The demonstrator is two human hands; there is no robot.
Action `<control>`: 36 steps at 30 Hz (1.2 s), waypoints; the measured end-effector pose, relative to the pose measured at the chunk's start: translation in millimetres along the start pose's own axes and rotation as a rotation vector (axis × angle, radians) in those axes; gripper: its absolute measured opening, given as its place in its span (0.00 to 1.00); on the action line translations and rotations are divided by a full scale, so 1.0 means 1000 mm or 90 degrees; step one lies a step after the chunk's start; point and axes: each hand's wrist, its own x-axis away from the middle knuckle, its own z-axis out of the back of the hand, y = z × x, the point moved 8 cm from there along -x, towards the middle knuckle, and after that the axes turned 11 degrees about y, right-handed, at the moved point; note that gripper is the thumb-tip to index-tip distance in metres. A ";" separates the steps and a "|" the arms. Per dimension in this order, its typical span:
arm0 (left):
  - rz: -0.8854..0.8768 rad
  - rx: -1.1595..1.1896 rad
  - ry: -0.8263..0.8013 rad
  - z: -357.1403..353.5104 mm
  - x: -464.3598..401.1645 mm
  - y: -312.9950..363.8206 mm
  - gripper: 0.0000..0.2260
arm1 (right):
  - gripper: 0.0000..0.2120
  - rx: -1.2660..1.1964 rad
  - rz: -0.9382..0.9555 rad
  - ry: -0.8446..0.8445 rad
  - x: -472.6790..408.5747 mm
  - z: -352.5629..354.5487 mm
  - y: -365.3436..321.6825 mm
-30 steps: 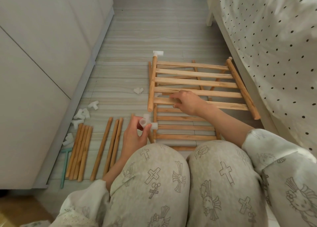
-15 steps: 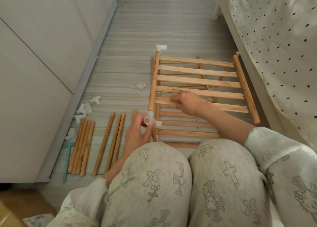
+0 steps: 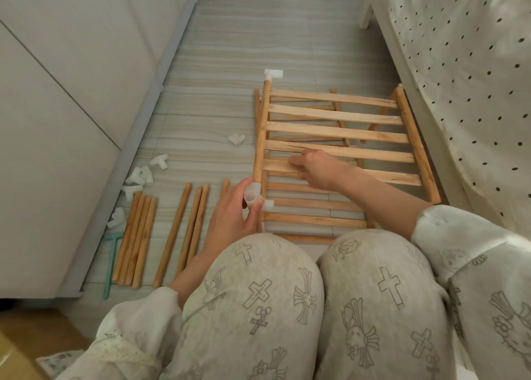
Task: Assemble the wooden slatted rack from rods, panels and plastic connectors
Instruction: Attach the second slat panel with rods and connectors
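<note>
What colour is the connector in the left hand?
White, slightly translucent connector, clearest in the head view.

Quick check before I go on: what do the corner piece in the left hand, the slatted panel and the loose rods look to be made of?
Corner connector: seemingly plastic, whitish and slightly translucent, smooth moulded sockets.
Slatted panel: bare light wood, matte, with visible grain and a split in one slat; apparently unvarnished.
Loose rods: the same tan wood, round and matte, though motion blur hides the grain.
</note>
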 end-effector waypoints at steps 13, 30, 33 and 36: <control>0.077 0.003 -0.055 -0.017 -0.009 -0.013 0.24 | 0.17 0.019 0.039 -0.019 0.010 -0.006 -0.012; -0.300 -0.189 -0.331 -0.027 -0.051 0.002 0.45 | 0.22 -0.057 0.027 -0.009 0.015 -0.012 -0.002; -0.333 -0.260 -0.386 -0.029 -0.063 0.003 0.47 | 0.22 -0.068 0.026 -0.007 0.012 -0.011 0.001; -0.356 -0.275 -0.367 -0.031 -0.063 0.003 0.42 | 0.22 -0.066 0.023 -0.008 0.009 -0.009 0.003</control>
